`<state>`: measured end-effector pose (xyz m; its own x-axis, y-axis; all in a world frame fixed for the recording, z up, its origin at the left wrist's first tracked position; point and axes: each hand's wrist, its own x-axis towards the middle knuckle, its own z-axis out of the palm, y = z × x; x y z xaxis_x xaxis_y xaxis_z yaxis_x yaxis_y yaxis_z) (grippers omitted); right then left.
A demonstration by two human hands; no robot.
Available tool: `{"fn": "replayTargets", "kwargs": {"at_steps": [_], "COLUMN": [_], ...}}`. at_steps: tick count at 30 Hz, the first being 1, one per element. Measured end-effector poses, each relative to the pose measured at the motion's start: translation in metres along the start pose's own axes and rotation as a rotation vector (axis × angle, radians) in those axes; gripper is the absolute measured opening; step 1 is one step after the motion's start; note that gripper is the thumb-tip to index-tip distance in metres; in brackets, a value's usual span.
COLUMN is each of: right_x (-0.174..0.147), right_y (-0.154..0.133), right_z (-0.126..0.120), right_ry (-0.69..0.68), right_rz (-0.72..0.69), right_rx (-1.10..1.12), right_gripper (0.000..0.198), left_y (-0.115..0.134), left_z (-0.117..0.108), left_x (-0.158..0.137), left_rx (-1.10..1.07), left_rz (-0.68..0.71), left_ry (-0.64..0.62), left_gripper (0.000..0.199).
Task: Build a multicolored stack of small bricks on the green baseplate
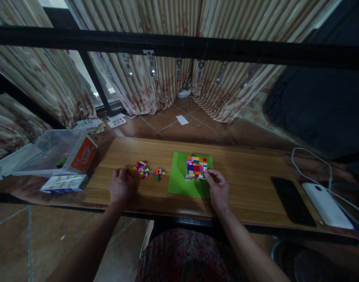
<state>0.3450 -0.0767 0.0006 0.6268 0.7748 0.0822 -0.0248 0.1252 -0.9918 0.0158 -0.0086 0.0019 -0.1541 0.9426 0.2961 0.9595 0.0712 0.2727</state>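
Observation:
A square block built of many-coloured toy bricks (196, 167) stands on a green baseplate (177, 176) on the wooden board. My right hand (219, 188) is closed in a pinch, with its fingertips at the block's right front corner. Whatever lies between those fingertips is too small or hidden to make out. To the left, my left hand (120, 185) rests on the board, fingers curled in; their inside is hidden. Beside it are a larger pile of loose bricks (142, 169) and a smaller pile of loose bricks (159, 172).
At the left are a clear plastic bin (54, 147) with an orange label and a white box (64, 183). A black phone (292, 200) and a white power bank (326, 204) with a cable (329, 166) lie at the right. A dark bar (179, 41) crosses above the board.

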Motion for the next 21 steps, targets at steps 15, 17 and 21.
{"fn": "replayTargets", "kwargs": {"at_steps": [15,17,21], "right_x": [0.007,0.007,0.008], "right_y": [-0.010,-0.011,-0.012], "right_z": [0.012,0.012,0.012], "right_ry": [0.025,0.024,0.024], "right_rz": [0.116,0.105,0.083], "right_rx": [-0.004,-0.017,-0.013], "right_gripper": [0.031,0.031,0.032], "left_y": [-0.001,-0.001,-0.001], "left_z": [0.002,0.002,0.001], "left_x": [-0.001,-0.001,-0.001], "left_rx": [0.006,0.005,0.014], "left_rz": [-0.007,-0.012,-0.006], "left_ry": [0.007,0.007,0.004], "left_gripper": [0.029,0.030,0.031]}}
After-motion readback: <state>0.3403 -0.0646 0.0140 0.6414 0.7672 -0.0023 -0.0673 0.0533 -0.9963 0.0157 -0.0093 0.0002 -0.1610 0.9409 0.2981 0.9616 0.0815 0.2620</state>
